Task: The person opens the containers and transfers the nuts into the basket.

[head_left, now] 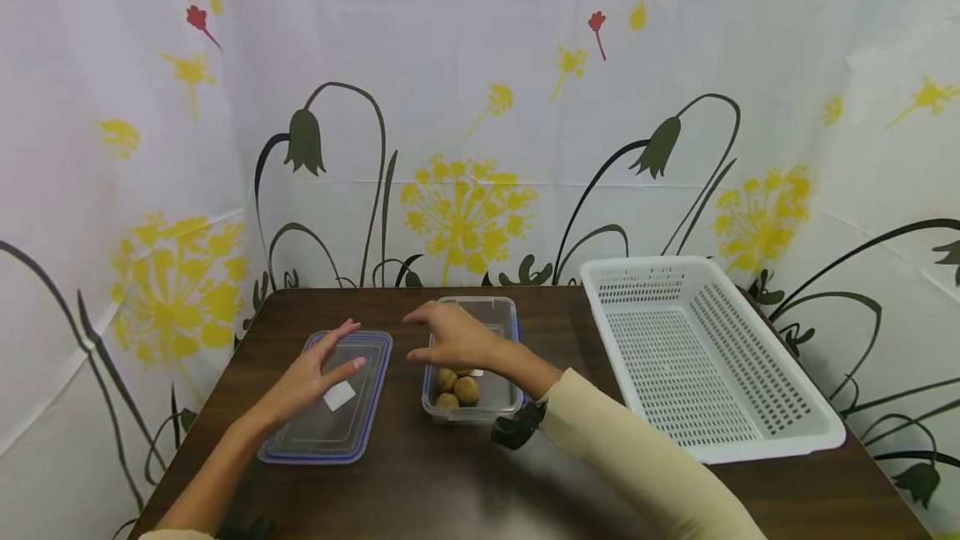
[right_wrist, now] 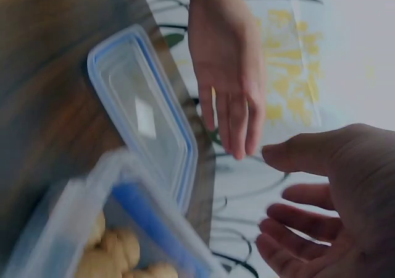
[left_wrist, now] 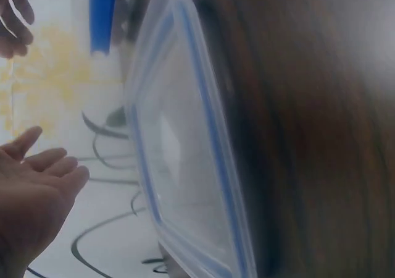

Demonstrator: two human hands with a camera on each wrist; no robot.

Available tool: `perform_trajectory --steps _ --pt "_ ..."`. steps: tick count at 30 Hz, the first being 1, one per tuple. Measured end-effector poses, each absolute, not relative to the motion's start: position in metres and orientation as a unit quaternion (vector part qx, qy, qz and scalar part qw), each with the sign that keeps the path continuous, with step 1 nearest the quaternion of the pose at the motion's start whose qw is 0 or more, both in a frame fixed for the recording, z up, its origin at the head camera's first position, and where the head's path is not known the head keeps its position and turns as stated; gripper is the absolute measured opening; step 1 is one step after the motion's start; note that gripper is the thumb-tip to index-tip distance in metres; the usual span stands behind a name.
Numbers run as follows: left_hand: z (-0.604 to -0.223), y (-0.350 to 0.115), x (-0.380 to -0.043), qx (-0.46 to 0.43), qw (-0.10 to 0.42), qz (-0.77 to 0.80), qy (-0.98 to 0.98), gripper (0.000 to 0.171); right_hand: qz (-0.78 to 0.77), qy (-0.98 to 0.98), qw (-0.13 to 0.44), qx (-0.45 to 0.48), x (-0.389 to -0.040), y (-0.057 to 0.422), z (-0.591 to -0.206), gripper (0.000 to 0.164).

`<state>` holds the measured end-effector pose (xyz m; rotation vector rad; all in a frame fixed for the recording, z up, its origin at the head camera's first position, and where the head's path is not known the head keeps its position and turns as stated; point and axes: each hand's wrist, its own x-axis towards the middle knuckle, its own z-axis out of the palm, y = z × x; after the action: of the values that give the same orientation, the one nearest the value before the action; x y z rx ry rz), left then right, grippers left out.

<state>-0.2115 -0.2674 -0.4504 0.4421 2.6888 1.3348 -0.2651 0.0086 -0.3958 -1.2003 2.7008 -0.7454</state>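
My left hand (head_left: 303, 382) hovers over a clear plastic lid (head_left: 362, 407) with a blue seal and a white label, its fingers spread and holding nothing. Over the left side of a clear plastic box (head_left: 468, 417) is my right hand (head_left: 453, 340), also empty, thumb apart from the fingers. Several round tan balls (head_left: 466, 391), too blurred to name, lie at the near end of the box; the hand and wrist hide part of its inside. In the right wrist view both the left hand (right_wrist: 228, 74) and the right hand (right_wrist: 333, 197) show relaxed fingers, away from the lid (right_wrist: 145, 120).
A white perforated plastic basket (head_left: 772, 448) stands at the right of the dark wooden table (head_left: 405, 482). Behind the table hangs a white curtain (head_left: 480, 40) with a flower print. The lid lies flat left of the box, with bare table between them.
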Motion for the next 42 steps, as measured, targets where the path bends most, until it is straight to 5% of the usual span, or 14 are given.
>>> perform_trajectory --steps 13,22,42 --pt "-0.458 -0.213 -0.215 0.256 0.062 0.345 0.901 0.100 -0.166 0.868 0.141 -0.446 -0.289 0.058 -0.408 0.029" --pt "-0.462 -0.186 -0.226 0.296 0.099 0.322 0.894 0.115 -0.164 0.859 0.211 -0.437 -0.297 0.069 -0.423 0.038" --pt "-0.463 -0.174 -0.237 0.317 0.114 0.252 0.907 0.126 -0.150 0.858 0.209 -0.445 -0.293 0.065 -0.450 0.035"
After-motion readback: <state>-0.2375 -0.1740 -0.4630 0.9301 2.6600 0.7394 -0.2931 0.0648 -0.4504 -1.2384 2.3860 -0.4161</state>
